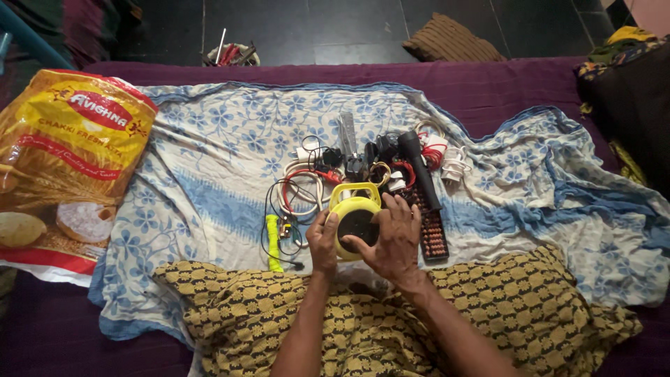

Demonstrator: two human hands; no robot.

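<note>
We hold a round yellow cord reel (354, 222) over the flowered cloth (209, 160).

Our left hand (322, 243) grips its side and our right hand (392, 241) spreads fingers on its dark face; it could slip onto the tangled wires (307, 185) and snag. Its far side stays hidden.
</note>
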